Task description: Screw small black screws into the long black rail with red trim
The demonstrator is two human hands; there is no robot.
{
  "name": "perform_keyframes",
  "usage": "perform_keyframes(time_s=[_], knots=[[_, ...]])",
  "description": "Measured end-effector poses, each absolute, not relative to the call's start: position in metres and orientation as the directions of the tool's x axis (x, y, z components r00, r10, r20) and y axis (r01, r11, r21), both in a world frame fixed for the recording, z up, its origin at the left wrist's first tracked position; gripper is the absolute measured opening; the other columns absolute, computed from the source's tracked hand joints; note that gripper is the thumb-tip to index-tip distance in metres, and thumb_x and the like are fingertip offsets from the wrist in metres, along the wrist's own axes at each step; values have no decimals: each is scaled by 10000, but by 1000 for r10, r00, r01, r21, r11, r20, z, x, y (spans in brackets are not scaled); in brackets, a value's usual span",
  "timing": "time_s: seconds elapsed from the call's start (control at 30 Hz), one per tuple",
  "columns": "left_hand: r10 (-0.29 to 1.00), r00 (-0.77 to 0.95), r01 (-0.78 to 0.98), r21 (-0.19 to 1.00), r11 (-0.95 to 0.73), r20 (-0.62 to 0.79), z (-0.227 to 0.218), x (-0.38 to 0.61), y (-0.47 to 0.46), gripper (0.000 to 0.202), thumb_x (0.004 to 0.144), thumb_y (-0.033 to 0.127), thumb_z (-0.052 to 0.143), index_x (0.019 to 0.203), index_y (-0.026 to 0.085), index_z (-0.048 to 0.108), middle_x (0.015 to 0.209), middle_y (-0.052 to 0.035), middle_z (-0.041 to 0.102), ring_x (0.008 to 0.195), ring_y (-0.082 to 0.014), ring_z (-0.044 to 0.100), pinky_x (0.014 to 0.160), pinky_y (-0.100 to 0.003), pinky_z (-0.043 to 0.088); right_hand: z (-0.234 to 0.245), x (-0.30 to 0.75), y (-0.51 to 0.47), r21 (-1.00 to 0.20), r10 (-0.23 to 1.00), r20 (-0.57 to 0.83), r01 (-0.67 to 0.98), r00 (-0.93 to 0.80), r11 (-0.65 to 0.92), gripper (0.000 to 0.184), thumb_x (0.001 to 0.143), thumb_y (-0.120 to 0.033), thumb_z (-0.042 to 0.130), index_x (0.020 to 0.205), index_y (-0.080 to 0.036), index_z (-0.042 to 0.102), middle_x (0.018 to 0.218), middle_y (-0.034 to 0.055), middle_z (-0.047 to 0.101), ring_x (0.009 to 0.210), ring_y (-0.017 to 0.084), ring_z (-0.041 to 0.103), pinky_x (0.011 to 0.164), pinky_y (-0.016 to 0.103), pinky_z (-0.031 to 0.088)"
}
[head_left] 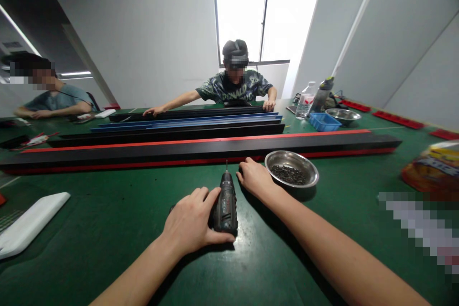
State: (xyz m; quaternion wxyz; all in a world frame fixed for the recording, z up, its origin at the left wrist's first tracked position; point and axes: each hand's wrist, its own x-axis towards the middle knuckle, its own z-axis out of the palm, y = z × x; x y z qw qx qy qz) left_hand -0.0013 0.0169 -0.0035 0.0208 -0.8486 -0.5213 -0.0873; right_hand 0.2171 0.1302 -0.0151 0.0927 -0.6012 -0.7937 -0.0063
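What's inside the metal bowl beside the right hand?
Many small dark pieces, too small to identify, lie in the metal bowl. The floor beneath them is covered; anything under the pieces can't be seen.

Blue basket [324, 123] near 2 bottles [306, 100] (1 clear); window [244, 14] beyond.

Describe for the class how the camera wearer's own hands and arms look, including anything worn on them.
The left hand and right hand are bare, without gloves. The left forearm and right forearm are uncovered as far as the picture shows, with no sleeve in view. No watch, bracelet, cable or marking can be seen.
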Motion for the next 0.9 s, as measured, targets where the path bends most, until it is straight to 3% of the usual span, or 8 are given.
perform_keyframes(time_s=[0.3, 0.63, 0.9], knots=[[871, 469, 866, 117, -486, 144, -1, -3, 9, 1029, 635, 795, 857, 1430, 237, 518, 1182, -88, 648, 1055, -336, 641, 912, -493, 557, -40, 229, 147, -275, 952, 224, 923, -209, 268, 134, 1027, -246, 617, 1012, -169, 726, 1085, 102, 720, 1034, 236, 701, 888, 304, 490], [848, 516, 835, 148, -530, 126, -1, -5, 6, 1093, 603, 835, 846, 1448, 226, 516, 1206, -99, 652, 1048, -337, 647, 901, -489, 558, -44, 229, 145, -299, 945, 274, 918, -180, 261, 119, 1036, -233, 608, 1026, -151, 693, 1098, 129, 711, 1011, 238, 697, 856, 302, 481], [823, 559, 806, 167, -568, 102, 1, -6, 6, 1137, 582, 875, 825, 1456, 211, 528, 1218, -115, 659, 1045, -345, 657, 911, -494, 564, -47, 231, 153, -684, 943, 331, 679, -34, 264, 137, 978, -268, 667, 906, -183, 747, 895, 51, 784, 833, 203, 729, 800, 295, 497]])
